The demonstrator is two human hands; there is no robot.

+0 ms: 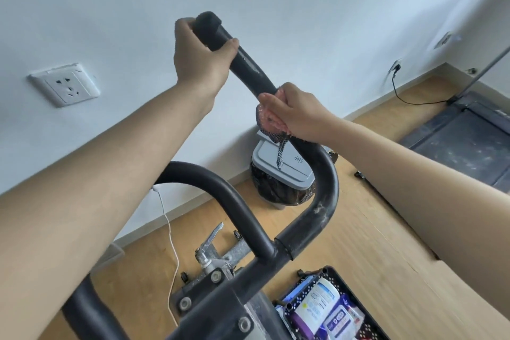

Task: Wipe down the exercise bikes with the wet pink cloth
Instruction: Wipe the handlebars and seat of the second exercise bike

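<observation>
Wall: pale wall (303,8) fills the top half of the view, tilted with the head.
Floor: light wood floor (372,243) runs along below it.
Exercise bike: and here's the exercise bike (220,303), seen from above, bolted grey bracket at the bottom and its black handlebar (325,182) looping up toward the wall.
Dark platform: a dusty dark platform (463,135) lies far right on the floor; what it is, I can't tell.
Basket: a black perforated basket (331,270) sits at bottom right, just beside the bike frame, with wipe packs (320,301) inside.
Bin: a bin (287,165) with a grey lid stands against the wall, behind the handlebar loop.
Left hand: the left hand (201,55) is wrapped tight round the foam-tipped upper end of the bar, thumb over the tube.
Right hand: the right hand (298,110) is lower on the same tube, fingers curled over it, clamping the cloth against the bar.
Socket: a white socket (64,84) on the wall at left.
Pink cloth: the pink cloth (269,120) is bunched under the right palm, on the bar, its black mesh edge dangling.
Cable: a thin white cable (171,234) trails down to the floor.
</observation>
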